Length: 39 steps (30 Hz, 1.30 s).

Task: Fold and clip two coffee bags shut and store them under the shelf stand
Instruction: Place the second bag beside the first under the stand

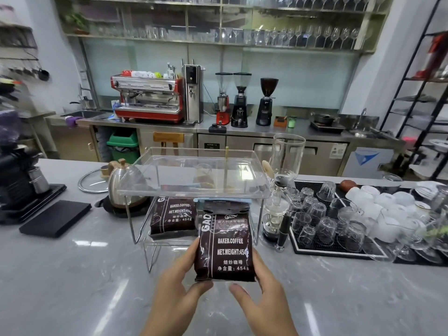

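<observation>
Head view: your left hand (180,284) and right hand (263,291) clasp a clipped bag (224,241) by its lower sides, upright above the table (72,287). Beyond it, the other bag (172,218) stands under the stand (194,175).

rear bag (172,215) half hidden; wrists cropped

One coffee bag (172,218) under shelf stand (194,177), second bag (224,241) before it, kettle (126,185) left

stand (194,187) underside: right half free; first bag (173,218) fills left
</observation>
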Tool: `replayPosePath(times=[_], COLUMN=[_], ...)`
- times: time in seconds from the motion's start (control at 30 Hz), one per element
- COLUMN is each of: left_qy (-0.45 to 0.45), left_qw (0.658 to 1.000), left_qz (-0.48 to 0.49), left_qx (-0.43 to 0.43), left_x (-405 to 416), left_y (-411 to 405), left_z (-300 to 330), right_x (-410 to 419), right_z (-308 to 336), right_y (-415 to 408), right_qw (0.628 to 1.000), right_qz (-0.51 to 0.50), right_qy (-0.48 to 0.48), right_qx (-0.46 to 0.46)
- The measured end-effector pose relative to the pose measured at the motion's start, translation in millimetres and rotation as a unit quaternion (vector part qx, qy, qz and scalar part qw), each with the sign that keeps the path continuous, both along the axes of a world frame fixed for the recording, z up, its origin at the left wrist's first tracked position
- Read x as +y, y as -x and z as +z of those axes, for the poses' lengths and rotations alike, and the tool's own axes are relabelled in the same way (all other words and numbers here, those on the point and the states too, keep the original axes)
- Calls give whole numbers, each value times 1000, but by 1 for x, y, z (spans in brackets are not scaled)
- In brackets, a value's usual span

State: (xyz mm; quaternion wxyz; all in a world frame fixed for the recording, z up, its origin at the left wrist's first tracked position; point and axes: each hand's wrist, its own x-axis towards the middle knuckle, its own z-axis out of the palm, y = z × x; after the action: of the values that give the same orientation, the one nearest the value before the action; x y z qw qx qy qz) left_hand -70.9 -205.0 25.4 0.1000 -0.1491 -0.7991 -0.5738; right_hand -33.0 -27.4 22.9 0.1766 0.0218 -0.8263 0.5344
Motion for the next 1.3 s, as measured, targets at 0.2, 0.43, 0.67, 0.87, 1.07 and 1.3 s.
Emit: replayPosePath(times=[0.2, 0.43, 0.67, 0.87, 1.07, 1.3], left_qy=[35, 42, 67, 97, 114, 110], left_qw=[999, 998, 995, 989, 985, 985], left_qz=[19, 50, 75, 109, 128, 129], left_qx=[12, 14, 10, -1, -24, -42], left_x=[1, 10, 23, 31, 39, 47], left_y=[13, 29, 45, 55, 66, 73], left_z=[5, 11, 19, 30, 37, 40], right_x=[-4, -7, -10, -12, -15, -15], right_z=[6, 7, 14, 15, 17, 16], right_y=[17, 37, 58, 77, 95, 106], right_qw=[1000, 999, 999, 998, 997, 995], right_qz=[-18, -36, -50, -41, -45, -61], right_qy=[-10, -23, -3, -17, -24, -21], right_qx=[17, -2, -14, -43, -65, -76])
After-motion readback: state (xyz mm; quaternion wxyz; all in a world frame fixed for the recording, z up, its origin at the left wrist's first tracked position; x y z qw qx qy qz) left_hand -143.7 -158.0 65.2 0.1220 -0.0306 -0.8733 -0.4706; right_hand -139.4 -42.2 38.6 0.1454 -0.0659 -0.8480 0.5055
